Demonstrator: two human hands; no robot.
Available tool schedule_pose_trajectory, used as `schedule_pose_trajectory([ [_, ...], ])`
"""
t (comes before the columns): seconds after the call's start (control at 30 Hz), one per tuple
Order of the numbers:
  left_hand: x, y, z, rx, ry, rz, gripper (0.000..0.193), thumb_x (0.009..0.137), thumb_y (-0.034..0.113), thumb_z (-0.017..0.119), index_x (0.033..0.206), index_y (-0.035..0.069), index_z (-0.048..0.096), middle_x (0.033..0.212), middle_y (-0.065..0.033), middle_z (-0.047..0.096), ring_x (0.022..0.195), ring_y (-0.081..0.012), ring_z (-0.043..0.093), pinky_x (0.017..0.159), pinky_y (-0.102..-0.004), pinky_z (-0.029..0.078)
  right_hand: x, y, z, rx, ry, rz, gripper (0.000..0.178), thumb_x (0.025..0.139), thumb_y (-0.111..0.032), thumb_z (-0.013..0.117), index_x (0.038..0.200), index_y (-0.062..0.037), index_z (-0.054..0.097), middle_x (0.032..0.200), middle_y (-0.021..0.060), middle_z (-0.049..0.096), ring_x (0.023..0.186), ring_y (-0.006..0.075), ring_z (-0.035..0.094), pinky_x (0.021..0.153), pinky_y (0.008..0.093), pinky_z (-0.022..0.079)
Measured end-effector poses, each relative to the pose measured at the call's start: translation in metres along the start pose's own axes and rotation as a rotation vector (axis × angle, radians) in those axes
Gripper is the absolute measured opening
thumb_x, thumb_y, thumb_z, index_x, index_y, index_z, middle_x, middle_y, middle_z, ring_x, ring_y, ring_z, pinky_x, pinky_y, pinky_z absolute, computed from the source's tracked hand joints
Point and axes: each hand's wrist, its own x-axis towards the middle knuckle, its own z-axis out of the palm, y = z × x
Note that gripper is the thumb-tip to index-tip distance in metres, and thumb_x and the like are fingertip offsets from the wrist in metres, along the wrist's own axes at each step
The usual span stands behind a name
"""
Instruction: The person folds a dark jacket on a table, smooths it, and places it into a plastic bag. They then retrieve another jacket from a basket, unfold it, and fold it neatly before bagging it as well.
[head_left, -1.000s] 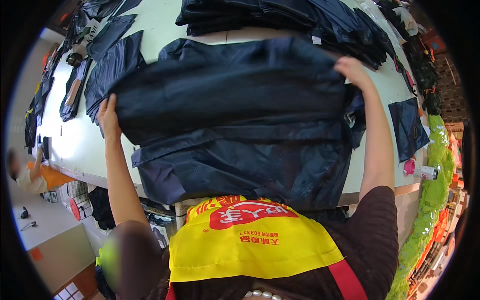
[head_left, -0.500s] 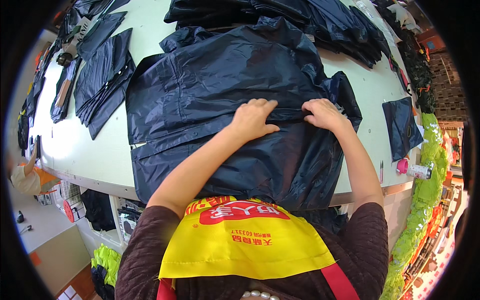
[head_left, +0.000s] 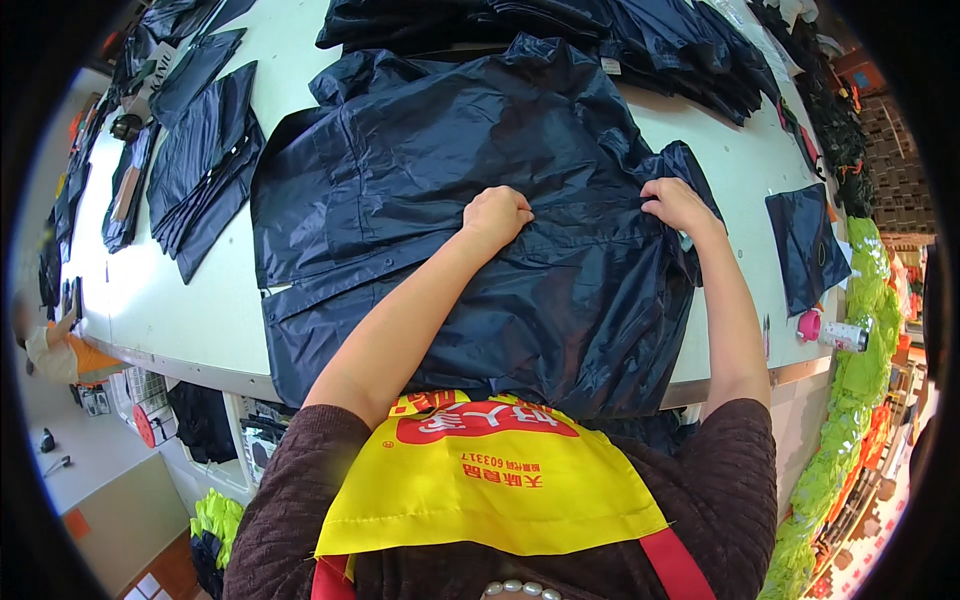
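Note:
A dark navy rain jacket [head_left: 450, 130] of thin shiny fabric lies spread over the table in front of me, its lower part reaching the table edge at my apron. A placket with snap buttons runs across its left half. Near the middle, my left hand [head_left: 497, 215] is closed, its fingers pinching the jacket along a crosswise seam. Farther right, my right hand [head_left: 680, 207] pinches the same garment near its bunched right side. Between the two hands the fabric is drawn fairly straight.
Stacks of folded dark garments lie at the back [head_left: 690, 60] and left [head_left: 205, 165] of the white table [head_left: 190, 320]. To the right are a folded dark piece [head_left: 803, 245] and a bottle with a pink lid [head_left: 840, 333]. Lime-green fabric [head_left: 850, 420] hangs beyond. Another person [head_left: 60, 350] is at far left.
My right hand has moved right along the jacket, away from my left. My left hand's fingers, spread before, have closed on the fabric. The seam between them is now straighter.

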Motion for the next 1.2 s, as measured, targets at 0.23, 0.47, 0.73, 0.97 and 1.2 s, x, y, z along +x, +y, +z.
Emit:
schedule_pose_trajectory([
  [0.23, 0.005, 0.013, 0.016, 0.355, 0.032, 0.01, 0.013, 0.075, 0.024, 0.069, 0.081, 0.013, 0.071, 0.083, -0.0101, 0.068, 0.081, -0.0291, 0.066, 0.072, -0.0395, 0.053, 0.01, 0.003, 0.03, -0.044, 0.108, 0.102, 0.018, 0.078, -0.01, 0.061, 0.094, -0.0048, 0.068, 0.096, 0.0191, 0.065, 0.095, 0.0345, 0.061, 0.083, 0.0403, 0.048],
  [0.47, 0.026, 0.013, -0.007, 0.18, -0.175, -0.145, 0.023, 0.068, 0.029, 0.077, 0.084, 0.014, 0.072, 0.096, -0.0104, 0.067, 0.094, -0.0287, 0.064, 0.082, -0.0385, 0.051, 0.024, 0.013, 0.013, 0.389, -0.066, 0.274, 0.009, 0.073, -0.003, 0.069, 0.073, -0.0021, 0.061, 0.059, 0.0037, 0.059, 0.047, 0.0092, 0.055, 0.042, 0.0213, 0.044],
  [0.73, 0.047, 0.012, -0.017, 0.188, -0.372, -0.287, 0.061, 0.062, 0.042, 0.082, 0.106, 0.004, 0.065, 0.114, -0.0134, 0.062, 0.105, -0.029, 0.06, 0.087, -0.0378, 0.049, 0.05, 0.039, 0.005, 0.534, -0.318, 0.325, 0.014, 0.075, -0.001, 0.069, 0.073, -0.0058, 0.055, 0.056, 0.0025, 0.056, 0.042, 0.0097, 0.051, 0.038, 0.022, 0.04],
  [0.97, 0.027, 0.0, -0.01, 0.074, -0.236, -0.168, 0.055, 0.061, 0.04, 0.081, 0.105, 0.009, 0.066, 0.106, -0.012, 0.065, 0.099, -0.0271, 0.063, 0.084, -0.0359, 0.051, 0.046, 0.049, 0.014, 0.394, -0.161, 0.262, 0.019, 0.069, 0.001, 0.071, 0.069, -0.0028, 0.052, 0.052, 0.0052, 0.052, 0.037, 0.0125, 0.049, 0.035, 0.0266, 0.039],
  [1.2, -0.06, -0.057, -0.013, 0.151, 0.101, 0.283, 0.027, 0.071, 0.023, 0.07, 0.093, 0.009, 0.065, 0.093, -0.0107, 0.064, 0.092, -0.0291, 0.061, 0.079, -0.0403, 0.049, 0.012, -0.168, 0.055, -0.015, 0.372, -0.532, 0.037, 0.072, -0.007, 0.065, 0.108, -0.0027, 0.057, 0.108, 0.0152, 0.06, 0.104, 0.033, 0.055, 0.087, 0.0411, 0.045],
])
